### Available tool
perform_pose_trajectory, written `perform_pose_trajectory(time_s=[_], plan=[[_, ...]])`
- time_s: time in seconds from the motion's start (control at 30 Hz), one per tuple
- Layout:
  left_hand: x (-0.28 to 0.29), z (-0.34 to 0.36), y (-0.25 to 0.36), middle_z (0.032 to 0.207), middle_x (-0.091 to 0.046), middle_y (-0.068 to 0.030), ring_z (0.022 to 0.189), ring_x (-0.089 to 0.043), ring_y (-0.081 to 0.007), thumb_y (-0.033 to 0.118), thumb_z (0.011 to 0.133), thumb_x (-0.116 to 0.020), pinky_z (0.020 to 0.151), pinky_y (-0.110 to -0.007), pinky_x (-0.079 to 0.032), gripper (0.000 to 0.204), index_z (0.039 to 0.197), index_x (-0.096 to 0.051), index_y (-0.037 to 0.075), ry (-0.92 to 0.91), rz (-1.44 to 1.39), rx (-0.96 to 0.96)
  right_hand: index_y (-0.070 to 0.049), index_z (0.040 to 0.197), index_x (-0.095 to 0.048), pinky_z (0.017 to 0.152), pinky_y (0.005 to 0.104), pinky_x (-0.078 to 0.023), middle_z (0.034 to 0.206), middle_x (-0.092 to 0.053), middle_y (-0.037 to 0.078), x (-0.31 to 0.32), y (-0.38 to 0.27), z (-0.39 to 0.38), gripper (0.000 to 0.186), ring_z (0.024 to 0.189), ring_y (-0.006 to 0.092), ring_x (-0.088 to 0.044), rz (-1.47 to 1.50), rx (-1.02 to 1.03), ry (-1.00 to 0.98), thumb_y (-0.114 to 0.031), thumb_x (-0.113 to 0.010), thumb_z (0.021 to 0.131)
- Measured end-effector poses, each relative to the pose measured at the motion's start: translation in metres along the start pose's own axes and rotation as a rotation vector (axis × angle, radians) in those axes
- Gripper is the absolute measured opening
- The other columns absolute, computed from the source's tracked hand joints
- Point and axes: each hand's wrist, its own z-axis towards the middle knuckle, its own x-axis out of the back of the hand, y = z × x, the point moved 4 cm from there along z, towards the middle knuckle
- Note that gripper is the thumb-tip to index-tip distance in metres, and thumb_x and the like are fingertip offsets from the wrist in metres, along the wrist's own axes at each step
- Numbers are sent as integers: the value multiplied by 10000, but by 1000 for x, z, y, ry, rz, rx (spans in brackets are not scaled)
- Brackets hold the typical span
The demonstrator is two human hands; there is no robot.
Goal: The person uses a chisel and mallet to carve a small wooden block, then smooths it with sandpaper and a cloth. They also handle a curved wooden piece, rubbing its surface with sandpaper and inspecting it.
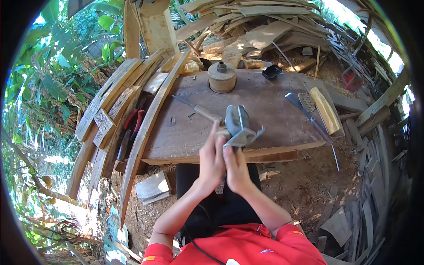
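Observation:
My left hand [212,165] and my right hand [236,170] are closed together around a grey, folded, cloth-like piece [240,126] at the bench's front edge; whether anything is inside it, I cannot tell. A narrow object shows below my hands, partly hidden. Just beyond my left hand lies a wooden-handled tool [203,111] with a thin blade. On the wooden bench [170,137] stand a round wooden block [221,82] with a hole and a small black tray [271,71]. A broad-bladed chisel [301,110] lies at the right, beside a yellowish wood piece [323,110].
Long planks [153,108] and red-handled tools [130,128] line the bench's left side. Stacked boards [265,35] rise behind it. Scrap wood [362,198] covers ground at the right, near a red frame [353,79]. Plants [55,79] border the left.

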Motion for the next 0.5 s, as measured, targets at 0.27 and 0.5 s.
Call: perform_pose_trajectory(time_s=[0.27,0.5], plan=[[-13,-11,5,1133,-714,-186,1098,-629,-178,321,1180,-417,1025,-347,-486,573,1584,-433,-86,-37,-71,-72,-1,1296,-615,1054,389,-453,1296,-615,139,25,5,21,366,1202,210,-565,182,-241,-159,-325,-522,1150],[-19,5,-7,1437,-658,-245,1371,-595,-264,375,1198,-323,1173,-372,-415,626,1546,-449,-131,-76,-325,26,32,1234,-644,1057,516,-464,1222,-667,256,29,-24,4,306,1158,439,-637,-496,370,68,-95,-658,957]])
